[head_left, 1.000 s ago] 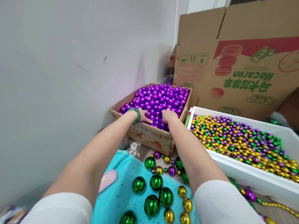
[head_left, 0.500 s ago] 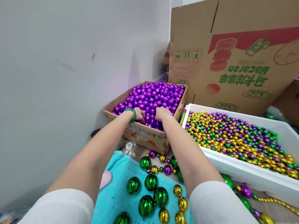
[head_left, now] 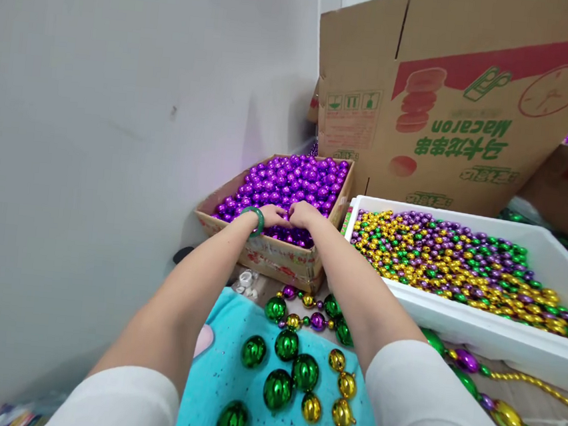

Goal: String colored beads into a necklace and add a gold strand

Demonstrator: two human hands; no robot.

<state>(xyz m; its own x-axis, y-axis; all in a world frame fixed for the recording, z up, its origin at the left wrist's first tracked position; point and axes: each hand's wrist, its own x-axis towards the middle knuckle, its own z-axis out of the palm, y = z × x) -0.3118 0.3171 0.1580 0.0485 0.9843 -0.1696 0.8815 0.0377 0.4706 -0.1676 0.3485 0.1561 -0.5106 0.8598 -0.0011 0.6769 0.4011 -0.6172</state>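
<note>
Shiny purple balls [head_left: 292, 180] fill a cardboard box [head_left: 279, 259] ahead of me. Over the near part of the box, my left hand [head_left: 274, 216], with a green bangle [head_left: 258, 221] on its wrist, reaches among the balls with fingers extended toward the other hand. My right hand [head_left: 304, 215] is beside it, fingers curled, the two almost touching. Whatever the right fingers hold is hidden behind the hand. Below, green balls [head_left: 278, 389] and gold balls [head_left: 343, 414] rest on a turquoise cloth [head_left: 213, 367] over my lap.
To the right, a white foam box [head_left: 459, 317] holds gold, purple and green beads. Behind it stands a large printed carton [head_left: 453, 122]. Strung beads [head_left: 505, 415] lie by the foam box, and another bead string [head_left: 318, 321] by the cardboard box. A wall [head_left: 96, 121] rises at left.
My left hand has moved right toward my right hand, and its fingers have stretched out. The right hand has shifted slightly left, bringing the hands together over the purple balls.
</note>
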